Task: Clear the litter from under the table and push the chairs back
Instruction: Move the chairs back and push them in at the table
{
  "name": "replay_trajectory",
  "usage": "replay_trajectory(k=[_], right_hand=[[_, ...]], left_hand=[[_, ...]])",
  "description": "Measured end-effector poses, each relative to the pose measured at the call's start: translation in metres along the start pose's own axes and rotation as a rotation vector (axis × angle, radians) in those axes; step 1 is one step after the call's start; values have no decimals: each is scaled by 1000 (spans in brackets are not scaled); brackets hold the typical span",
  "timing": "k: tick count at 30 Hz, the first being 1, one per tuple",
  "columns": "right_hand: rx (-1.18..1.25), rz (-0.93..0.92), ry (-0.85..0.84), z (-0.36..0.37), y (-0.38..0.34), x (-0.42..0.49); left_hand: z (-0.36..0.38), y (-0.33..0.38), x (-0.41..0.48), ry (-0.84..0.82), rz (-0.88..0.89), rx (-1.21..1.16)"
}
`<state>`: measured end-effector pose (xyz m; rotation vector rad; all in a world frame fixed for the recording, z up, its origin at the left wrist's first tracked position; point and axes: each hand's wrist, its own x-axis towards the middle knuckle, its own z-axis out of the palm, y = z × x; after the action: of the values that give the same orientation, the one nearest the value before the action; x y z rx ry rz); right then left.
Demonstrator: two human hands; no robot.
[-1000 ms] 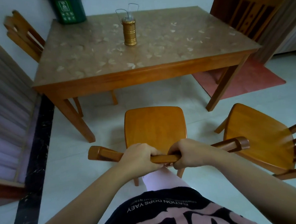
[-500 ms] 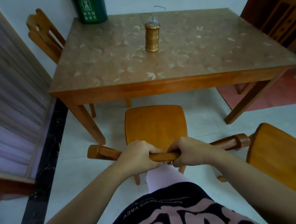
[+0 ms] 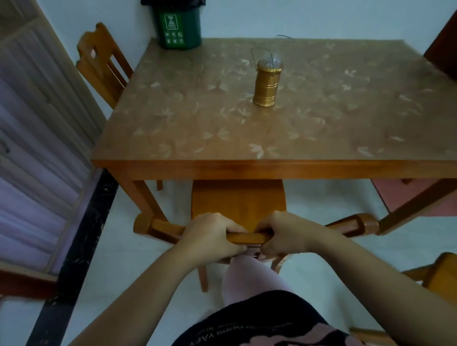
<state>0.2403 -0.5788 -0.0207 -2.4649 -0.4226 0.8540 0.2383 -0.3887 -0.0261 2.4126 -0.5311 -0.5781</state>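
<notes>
A wooden chair [image 3: 237, 199] stands in front of me with the front of its seat under the near edge of the wooden table [image 3: 248, 169]. My left hand [image 3: 209, 235] and my right hand [image 3: 284, 233] both grip the chair's curved top rail, side by side at its middle. A second chair [image 3: 453, 279] stands apart at the lower right, only partly in view. A third chair [image 3: 100, 63] stands at the table's far left side. No litter shows on the pale floor under the table.
A gold lantern [image 3: 266, 83] stands on the table top. A green bin [image 3: 176, 21] with a black liner stands beyond the table's far left corner. A pink-fronted cabinet [image 3: 21, 164] and a black floor strip [image 3: 74, 249] run along the left. A red mat [image 3: 421, 195] lies at the right.
The chair in my hands has slid forward and its seat now reaches under the table edge. I have stepped closer, so the second chair has dropped toward the lower right.
</notes>
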Motion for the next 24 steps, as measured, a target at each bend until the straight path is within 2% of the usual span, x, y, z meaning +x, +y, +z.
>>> replay_trajectory(k=[24], right_hand=[[14, 11, -20, -38, 23, 66]], left_hand=[[-16, -26, 70, 70, -28, 50]])
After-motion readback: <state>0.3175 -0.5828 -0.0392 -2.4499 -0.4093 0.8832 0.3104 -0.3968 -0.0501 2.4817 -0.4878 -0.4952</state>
